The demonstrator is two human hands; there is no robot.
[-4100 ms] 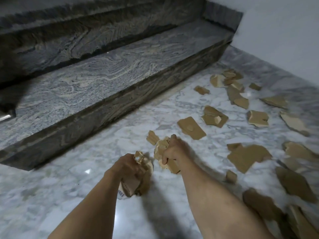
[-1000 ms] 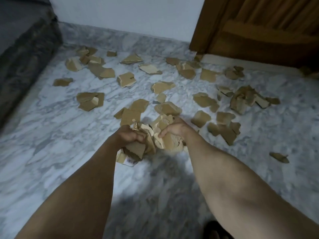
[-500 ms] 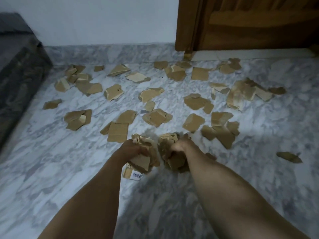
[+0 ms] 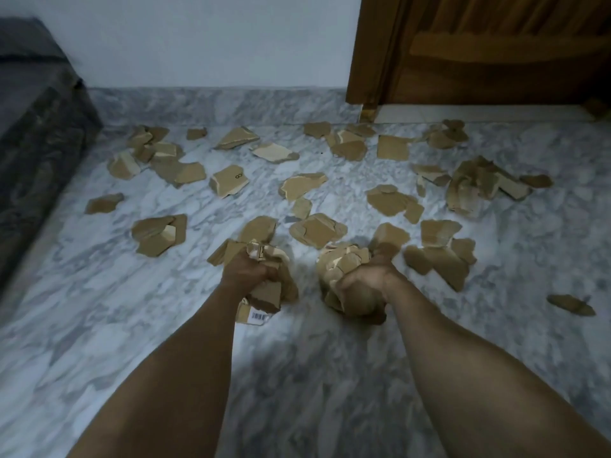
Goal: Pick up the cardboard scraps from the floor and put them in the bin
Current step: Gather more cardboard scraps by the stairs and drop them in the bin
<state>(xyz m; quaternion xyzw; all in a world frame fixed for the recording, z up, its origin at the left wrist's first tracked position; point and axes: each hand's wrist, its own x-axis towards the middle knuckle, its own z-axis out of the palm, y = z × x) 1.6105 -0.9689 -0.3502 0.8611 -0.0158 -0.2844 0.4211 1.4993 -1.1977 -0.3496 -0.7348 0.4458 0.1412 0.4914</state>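
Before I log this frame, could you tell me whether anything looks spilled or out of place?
Yes: torn cardboard scraps litter the marble floor up to the wooden door. The left hand and right hand each grip a crumpled bundle. No bin is in view.

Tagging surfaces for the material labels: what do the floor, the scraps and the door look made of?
Floor: likely polished marble or a marble-look tile, white with grey veining and a soft sheen.
Scraps: brown cardboard, matte, with torn ragged edges; one in the left hand carries a barcode label.
Door: seemingly wood, brown with visible grain, slightly glossy.
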